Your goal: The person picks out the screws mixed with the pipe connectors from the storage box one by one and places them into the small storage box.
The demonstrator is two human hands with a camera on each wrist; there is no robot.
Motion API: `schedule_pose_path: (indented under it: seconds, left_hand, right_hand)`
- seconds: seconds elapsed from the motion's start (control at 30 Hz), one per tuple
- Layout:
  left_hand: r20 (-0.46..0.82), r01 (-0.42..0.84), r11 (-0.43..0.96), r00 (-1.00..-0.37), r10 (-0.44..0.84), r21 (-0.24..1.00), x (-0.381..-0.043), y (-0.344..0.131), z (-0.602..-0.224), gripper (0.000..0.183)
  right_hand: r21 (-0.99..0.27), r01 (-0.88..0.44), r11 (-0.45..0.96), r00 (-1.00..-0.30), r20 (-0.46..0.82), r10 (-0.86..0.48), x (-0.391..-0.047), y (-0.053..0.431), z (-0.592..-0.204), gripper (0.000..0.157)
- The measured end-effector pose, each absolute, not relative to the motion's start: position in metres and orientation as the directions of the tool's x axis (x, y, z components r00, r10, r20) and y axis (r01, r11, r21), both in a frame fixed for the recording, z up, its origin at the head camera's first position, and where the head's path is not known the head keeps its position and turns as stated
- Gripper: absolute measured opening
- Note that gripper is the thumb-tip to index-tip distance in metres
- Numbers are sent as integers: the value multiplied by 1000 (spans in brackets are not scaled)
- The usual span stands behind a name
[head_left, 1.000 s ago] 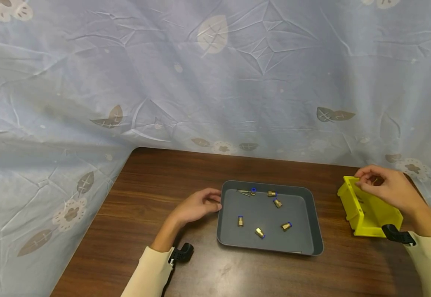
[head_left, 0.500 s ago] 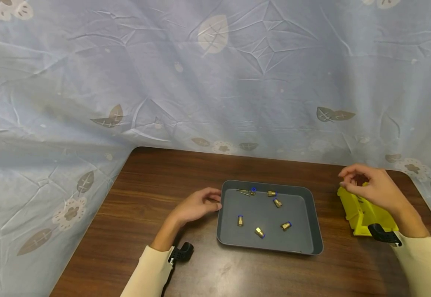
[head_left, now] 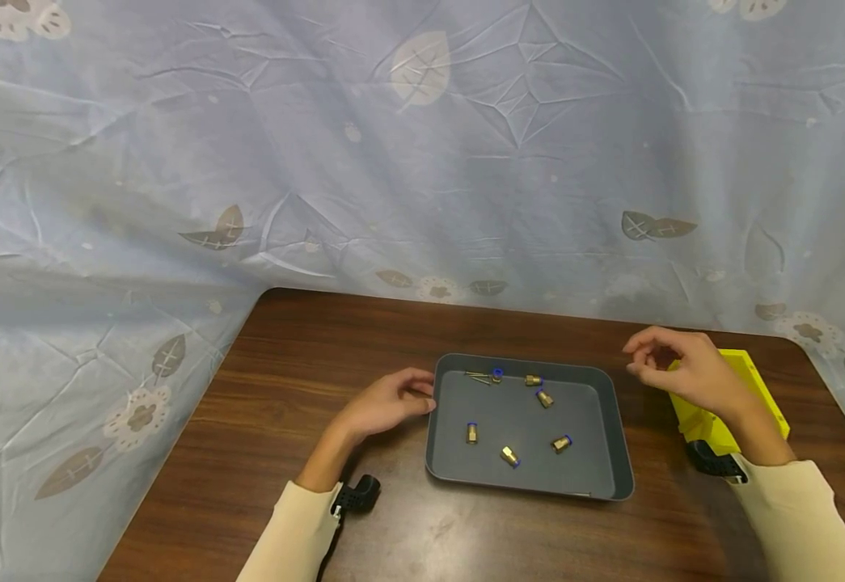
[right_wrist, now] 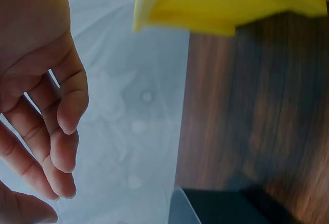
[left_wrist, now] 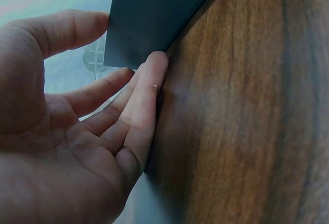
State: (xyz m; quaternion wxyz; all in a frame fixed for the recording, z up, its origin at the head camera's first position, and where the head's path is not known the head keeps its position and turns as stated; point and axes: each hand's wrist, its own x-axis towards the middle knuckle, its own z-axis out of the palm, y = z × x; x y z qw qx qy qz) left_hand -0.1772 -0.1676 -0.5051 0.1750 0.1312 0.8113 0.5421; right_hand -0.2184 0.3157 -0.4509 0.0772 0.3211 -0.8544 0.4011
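Observation:
A grey tray (head_left: 517, 416) lies on the table with several brass fittings with blue collars (head_left: 509, 456) scattered in it. A few thin screws (head_left: 478, 377) lie near its far left corner. My left hand (head_left: 386, 404) rests at the tray's left wall; in the left wrist view the thumb meets the wall's edge and the fingers (left_wrist: 149, 88) touch its underside by the table. Between the tray and a yellow bin (head_left: 764, 396) hovers my right hand (head_left: 691, 376), its fingers loosely bent with nothing between them in the right wrist view. The hand and forearm partly cover the bin.
The brown wooden table (head_left: 306, 347) ends at the back against a pale patterned cloth (head_left: 422, 162). A thin metal piece (head_left: 578, 494) lies along the tray's near wall. Each wrist bears a black camera mount (head_left: 357, 495).
My right hand has moved left from over the yellow bin toward the tray, holding nothing visible. The left hand and the tray have stayed put.

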Motion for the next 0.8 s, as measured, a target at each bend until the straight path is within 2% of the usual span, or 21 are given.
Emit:
schedule_pose_path:
  seconds: [0.8]
  left_hand:
    - [-148, 21, 391, -905, 398, 920, -177, -167, -504, 56]
  right_hand:
    - [-650, -649, 394, -713, 339, -614, -239, 241, -459, 35]
